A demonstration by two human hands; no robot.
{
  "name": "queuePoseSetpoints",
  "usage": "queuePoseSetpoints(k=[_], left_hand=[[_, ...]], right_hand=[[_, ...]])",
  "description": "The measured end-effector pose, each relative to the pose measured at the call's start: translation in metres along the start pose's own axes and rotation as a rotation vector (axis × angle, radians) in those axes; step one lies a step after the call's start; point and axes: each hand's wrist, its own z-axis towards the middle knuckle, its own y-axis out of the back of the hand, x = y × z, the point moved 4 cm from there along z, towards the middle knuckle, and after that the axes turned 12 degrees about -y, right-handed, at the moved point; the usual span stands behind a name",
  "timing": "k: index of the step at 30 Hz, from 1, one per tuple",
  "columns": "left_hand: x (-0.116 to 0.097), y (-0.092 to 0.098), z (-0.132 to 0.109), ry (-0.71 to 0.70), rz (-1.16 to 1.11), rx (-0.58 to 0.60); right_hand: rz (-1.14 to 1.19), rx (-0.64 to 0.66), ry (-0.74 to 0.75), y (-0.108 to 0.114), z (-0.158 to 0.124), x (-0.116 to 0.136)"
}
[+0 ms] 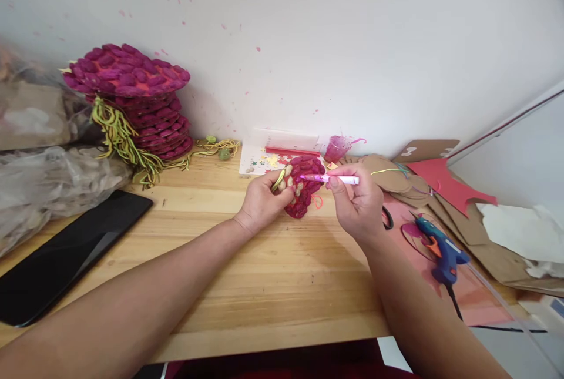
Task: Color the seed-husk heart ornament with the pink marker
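My left hand (267, 200) grips the left edge of a craft piece (305, 168) covered in magenta-painted, shell-like lumps. Several lumps near my left thumb are still pale beige. Yellow-green yarn shows by my left fingers, and an orange yarn loop (317, 201) hangs at the lower right. In my right hand (359, 200) is a paintbrush (348, 180) with a white handle, held level in closed fingers. Its magenta-stained tip lies over the face of the piece; whether it touches cannot be made out. Behind stands a cup of magenta paint (337, 148).
A stack of magenta pieces (127, 70) with yellow-green yarn stands at the back left. Plastic bags (57, 182) and a black phone (73, 255) lie left. A blue glue gun (445, 252), red paper (449, 182) and cardboard (484, 250) lie right. Star confetti (272, 160) sits behind.
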Motion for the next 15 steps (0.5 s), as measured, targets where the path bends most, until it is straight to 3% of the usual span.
queuePoseSetpoints(k=[15], left_hand=[[0.004,0.002,-0.002,0.051,-0.075,-0.016]], right_hand=[[0.149,-0.054,-0.146,-0.003,0.002,-0.012]])
